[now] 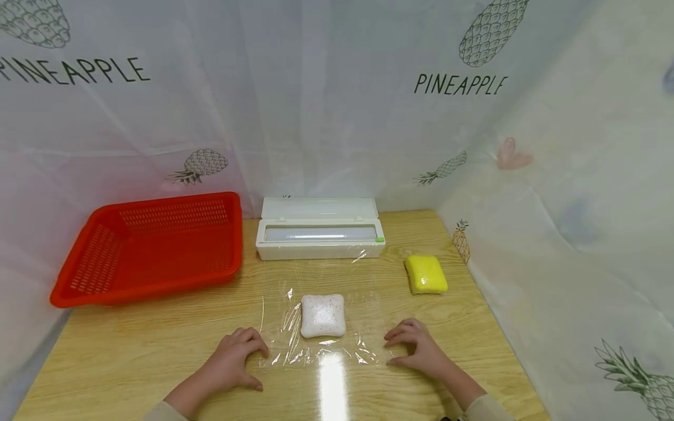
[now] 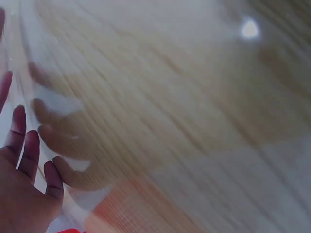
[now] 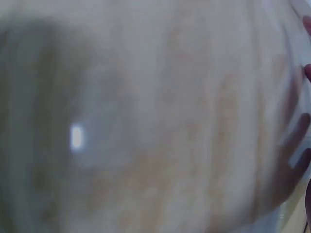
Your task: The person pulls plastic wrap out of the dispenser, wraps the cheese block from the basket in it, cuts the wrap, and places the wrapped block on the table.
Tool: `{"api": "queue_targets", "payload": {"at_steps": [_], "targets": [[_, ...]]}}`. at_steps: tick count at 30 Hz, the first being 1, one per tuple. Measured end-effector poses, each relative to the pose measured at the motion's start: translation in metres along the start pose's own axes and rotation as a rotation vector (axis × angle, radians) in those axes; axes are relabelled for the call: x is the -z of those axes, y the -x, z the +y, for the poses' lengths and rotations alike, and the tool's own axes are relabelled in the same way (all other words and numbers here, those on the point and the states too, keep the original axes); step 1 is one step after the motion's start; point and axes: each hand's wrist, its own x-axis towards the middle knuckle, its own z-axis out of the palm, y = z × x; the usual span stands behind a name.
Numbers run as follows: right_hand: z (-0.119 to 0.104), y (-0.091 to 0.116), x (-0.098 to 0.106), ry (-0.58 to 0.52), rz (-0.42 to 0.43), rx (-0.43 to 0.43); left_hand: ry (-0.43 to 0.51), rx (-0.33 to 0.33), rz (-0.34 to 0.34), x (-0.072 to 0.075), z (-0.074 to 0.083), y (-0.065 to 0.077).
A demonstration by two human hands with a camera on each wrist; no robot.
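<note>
A sheet of clear cling film [image 1: 360, 310] lies spread on the wooden table in the head view. On its middle sits a white, speckled, pillow-shaped block [image 1: 323, 316] that looks like a sponge. My left hand [image 1: 234, 358] is beside the film's left edge, fingers loosely bent and thumb apart. At the film's right edge, my right hand [image 1: 418, 349] is held low with its thumb and fingers spread apart. The left wrist view shows the left hand [image 2: 29, 179] with separated fingers close over the glossy table. Only fingertips [image 3: 303, 121] of the right hand show in its wrist view.
A white cling film dispenser [image 1: 321, 251] with its lid raised stands behind the film. To the left is a red plastic basket [image 1: 158, 290]. A yellow block [image 1: 426, 275] with a shiny surface lies at right. Pineapple-print curtains [image 1: 326, 117] hang behind the table [image 1: 121, 362].
</note>
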Motion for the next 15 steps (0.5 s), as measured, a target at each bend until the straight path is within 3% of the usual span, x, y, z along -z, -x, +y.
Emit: {"api": "queue_targets", "payload": {"at_steps": [5,15], "targets": [[0.004,0.007,-0.002,0.009,-0.031,0.040,-0.007,-0.044,-0.011,0.001,-0.005,0.003],[0.008,0.011,-0.003,-0.027,-0.067,0.064,0.000,-0.122,0.068,-0.004,-0.013,0.004]]}}
